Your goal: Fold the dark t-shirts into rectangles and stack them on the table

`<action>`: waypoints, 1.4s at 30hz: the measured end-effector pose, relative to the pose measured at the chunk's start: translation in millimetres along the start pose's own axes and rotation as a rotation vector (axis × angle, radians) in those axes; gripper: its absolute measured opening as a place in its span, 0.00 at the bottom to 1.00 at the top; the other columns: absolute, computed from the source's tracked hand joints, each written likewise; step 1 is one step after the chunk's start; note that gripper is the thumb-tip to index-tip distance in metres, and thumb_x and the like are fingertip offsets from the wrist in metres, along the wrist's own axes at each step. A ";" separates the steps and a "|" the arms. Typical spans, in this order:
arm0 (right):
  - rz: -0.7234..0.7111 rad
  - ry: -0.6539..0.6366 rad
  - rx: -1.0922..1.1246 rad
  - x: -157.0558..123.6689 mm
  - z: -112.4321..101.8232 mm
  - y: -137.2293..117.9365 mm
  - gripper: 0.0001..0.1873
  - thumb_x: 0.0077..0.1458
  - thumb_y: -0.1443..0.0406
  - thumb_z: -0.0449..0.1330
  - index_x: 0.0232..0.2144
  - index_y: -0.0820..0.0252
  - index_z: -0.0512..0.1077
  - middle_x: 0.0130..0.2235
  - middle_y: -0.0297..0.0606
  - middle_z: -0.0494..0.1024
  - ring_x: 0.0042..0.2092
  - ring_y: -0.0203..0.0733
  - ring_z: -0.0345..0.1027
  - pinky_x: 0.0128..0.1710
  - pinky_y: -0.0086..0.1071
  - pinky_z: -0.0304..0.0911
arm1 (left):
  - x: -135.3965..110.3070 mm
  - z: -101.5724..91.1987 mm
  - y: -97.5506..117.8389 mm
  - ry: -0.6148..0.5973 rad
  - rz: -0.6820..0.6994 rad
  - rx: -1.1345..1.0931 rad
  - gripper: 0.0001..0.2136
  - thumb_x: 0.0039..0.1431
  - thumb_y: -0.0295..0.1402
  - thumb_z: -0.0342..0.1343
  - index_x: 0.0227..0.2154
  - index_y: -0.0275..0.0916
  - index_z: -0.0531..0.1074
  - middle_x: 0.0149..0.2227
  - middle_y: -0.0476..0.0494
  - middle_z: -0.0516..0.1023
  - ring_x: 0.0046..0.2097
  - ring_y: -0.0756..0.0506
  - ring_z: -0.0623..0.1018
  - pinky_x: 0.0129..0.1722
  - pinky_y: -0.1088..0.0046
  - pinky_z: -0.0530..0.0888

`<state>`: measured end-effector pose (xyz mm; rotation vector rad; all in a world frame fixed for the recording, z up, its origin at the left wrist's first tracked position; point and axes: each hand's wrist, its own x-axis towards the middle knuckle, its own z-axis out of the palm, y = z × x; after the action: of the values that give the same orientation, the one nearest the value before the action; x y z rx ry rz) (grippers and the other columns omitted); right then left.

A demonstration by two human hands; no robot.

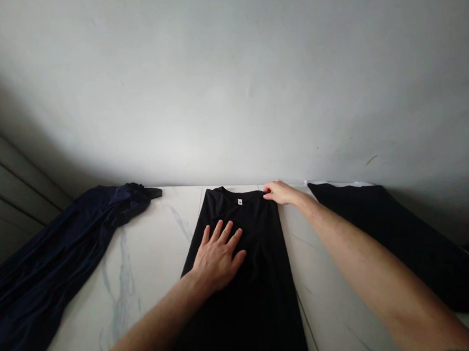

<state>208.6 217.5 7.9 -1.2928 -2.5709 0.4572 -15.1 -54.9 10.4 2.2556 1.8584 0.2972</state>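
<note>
Black garment (261,285): risk of skew at the neckline (253,195)

All places relative to white label (240,201). Spread on marble-patterned surface (152,265), running from label toward viewer; wall (233,91) just beyond label.

Left hand (217,256): nearer viewer than label, slightly left of it; palm down on cloth, fingers spread, nothing grasped. Right hand (279,192): just right of label, thumb and fingertips pinched on neckline edge; depth of hold not discernible.

Possible faults (judgement):
1. Twisted neckline, from pulling right of label with left side unheld.
2. Diagonal creases nearer viewer than label, from uneven tension against pressed palm.
3. Whole piece sliding askew, from too light a press on smooth-looking surface.
4. Disturbance of dark garment (400,229), well right of label, from a brush of the right forearm. Less likely for navy garment (75,243), well left.
</note>
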 end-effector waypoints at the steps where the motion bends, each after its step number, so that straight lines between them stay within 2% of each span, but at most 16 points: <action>1: -0.001 0.037 -0.037 5.9 2.4 -4.4 0.04 0.50 0.67 0.69 0.28 0.53 0.77 0.30 0.34 0.82 0.33 0.42 0.73 0.34 0.31 0.62 | 1.7 0.0 -2.3 0.011 -0.014 -0.003 0.27 0.70 0.48 0.46 0.69 0.47 0.60 0.73 0.41 0.54 0.74 0.32 0.49 0.70 0.39 0.48; 4: 0.035 0.141 -0.104 22.6 12.6 -20.0 0.05 0.53 0.67 0.68 0.33 0.53 0.78 0.32 0.35 0.82 0.35 0.43 0.74 0.37 0.32 0.64 | 9.3 -2.1 -10.5 0.024 -0.065 0.005 0.27 0.70 0.48 0.46 0.68 0.47 0.61 0.73 0.41 0.55 0.73 0.32 0.50 0.70 0.40 0.48; 7: 0.066 0.208 -0.119 30.2 18.8 -37.0 0.09 0.58 0.69 0.63 0.41 0.55 0.78 0.39 0.41 0.83 0.43 0.46 0.75 0.45 0.35 0.65 | 13.7 -7.7 -14.2 0.020 -0.095 0.022 0.27 0.71 0.46 0.45 0.69 0.44 0.60 0.73 0.39 0.54 0.73 0.32 0.50 0.69 0.38 0.49; 10: 0.038 0.279 -0.153 17.5 18.2 -55.9 0.17 0.63 0.71 0.56 0.52 0.60 0.75 0.50 0.49 0.81 0.52 0.49 0.72 0.54 0.40 0.64 | 4.7 -14.1 -8.0 0.055 -0.053 0.042 0.26 0.72 0.42 0.44 0.70 0.44 0.58 0.73 0.38 0.53 0.73 0.31 0.50 0.68 0.35 0.49; 12: -0.057 0.274 -0.172 -5.0 17.1 -69.0 0.19 0.65 0.70 0.53 0.55 0.61 0.73 0.54 0.49 0.79 0.55 0.49 0.71 0.58 0.41 0.62 | -10.5 -16.5 0.4 0.073 0.030 0.059 0.26 0.72 0.41 0.45 0.70 0.44 0.57 0.73 0.39 0.52 0.74 0.32 0.50 0.67 0.33 0.49; 15: -0.198 0.214 -0.176 -56.5 17.6 -86.5 0.18 0.66 0.67 0.53 0.55 0.62 0.74 0.56 0.48 0.78 0.57 0.49 0.70 0.61 0.42 0.61 | -44.3 -16.0 14.0 0.053 0.154 0.079 0.26 0.71 0.41 0.48 0.69 0.44 0.58 0.73 0.39 0.52 0.74 0.32 0.50 0.68 0.33 0.49; 17: -0.188 0.202 -0.165 -98.4 19.1 -96.0 0.18 0.66 0.66 0.54 0.54 0.61 0.75 0.54 0.47 0.79 0.56 0.50 0.70 0.60 0.42 0.61 | -71.7 -13.3 22.1 0.023 0.206 0.081 0.27 0.70 0.40 0.50 0.69 0.45 0.58 0.73 0.39 0.52 0.73 0.32 0.51 0.68 0.34 0.51; 22: 0.082 0.176 -0.010 -213.4 24.6 -123.2 0.16 0.64 0.64 0.55 0.50 0.60 0.76 0.40 0.43 0.82 0.42 0.47 0.76 0.46 0.38 0.68 | -147.9 0.7 40.3 0.000 0.250 0.089 0.27 0.68 0.40 0.52 0.69 0.47 0.58 0.73 0.39 0.54 0.72 0.33 0.55 0.68 0.37 0.55; 26: 0.238 0.133 0.153 -301.9 32.9 -161.2 0.16 0.63 0.61 0.55 0.48 0.59 0.77 0.33 0.38 0.81 0.35 0.44 0.75 0.38 0.36 0.67 | -204.8 17.2 53.0 0.011 0.267 0.126 0.29 0.67 0.37 0.53 0.70 0.46 0.56 0.72 0.39 0.56 0.72 0.33 0.57 0.66 0.38 0.59; 31: 0.335 0.164 0.246 -387.2 48.0 -215.3 0.17 0.60 0.59 0.56 0.46 0.59 0.78 0.34 0.40 0.82 0.35 0.46 0.76 0.39 0.38 0.68 | -256.5 30.6 66.8 0.111 0.307 0.197 0.31 0.66 0.36 0.52 0.70 0.41 0.55 0.72 0.38 0.57 0.71 0.33 0.59 0.66 0.41 0.61; 34: 0.421 0.229 0.299 -430.9 59.6 -243.0 0.17 0.60 0.57 0.57 0.46 0.57 0.79 0.32 0.39 0.82 0.33 0.46 0.76 0.37 0.38 0.68 | -288.0 31.8 70.2 0.217 0.382 0.209 0.28 0.65 0.36 0.54 0.67 0.38 0.61 0.69 0.36 0.64 0.68 0.34 0.66 0.64 0.46 0.66; 36: 0.493 0.307 0.373 -460.5 71.0 -258.4 0.18 0.60 0.53 0.58 0.43 0.55 0.79 0.33 0.39 0.82 0.33 0.46 0.76 0.37 0.37 0.69 | -315.8 32.1 66.9 0.298 0.443 0.131 0.23 0.64 0.36 0.56 0.62 0.40 0.69 0.65 0.38 0.71 0.63 0.36 0.72 0.62 0.54 0.70; 38: 0.614 0.400 0.464 -488.8 86.2 -270.7 0.20 0.59 0.47 0.58 0.39 0.55 0.80 0.33 0.40 0.82 0.33 0.46 0.77 0.36 0.36 0.70 | -347.4 33.8 59.1 0.351 0.381 -0.058 0.15 0.65 0.34 0.56 0.53 0.44 0.76 0.57 0.42 0.79 0.57 0.41 0.79 0.57 0.64 0.75; 39: 0.694 0.450 0.521 -500.9 95.0 -275.4 0.22 0.58 0.45 0.59 0.36 0.55 0.79 0.33 0.41 0.82 0.33 0.47 0.77 0.36 0.36 0.71 | -362.6 35.4 54.3 0.355 0.275 -0.186 0.10 0.65 0.33 0.56 0.47 0.45 0.79 0.51 0.43 0.82 0.52 0.43 0.81 0.53 0.68 0.77; 40: 0.779 0.501 0.590 -511.0 104.0 -279.2 0.24 0.56 0.42 0.59 0.35 0.56 0.79 0.33 0.42 0.83 0.34 0.48 0.78 0.36 0.36 0.72 | -375.9 37.5 49.5 0.338 0.118 -0.321 0.08 0.66 0.35 0.55 0.42 0.45 0.80 0.45 0.44 0.84 0.47 0.44 0.83 0.48 0.71 0.79; 42: 0.918 0.593 0.761 -522.9 121.0 -284.1 0.28 0.51 0.40 0.62 0.36 0.57 0.78 0.36 0.45 0.84 0.38 0.50 0.79 0.39 0.38 0.74 | -393.3 42.6 41.1 0.266 -0.271 -0.572 0.11 0.65 0.42 0.56 0.35 0.42 0.80 0.37 0.43 0.85 0.39 0.42 0.84 0.40 0.71 0.81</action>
<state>264.5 -385.9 -30.4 -1.8117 -1.0407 0.9000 -38.3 -450.1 -28.9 1.6246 1.8575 0.9772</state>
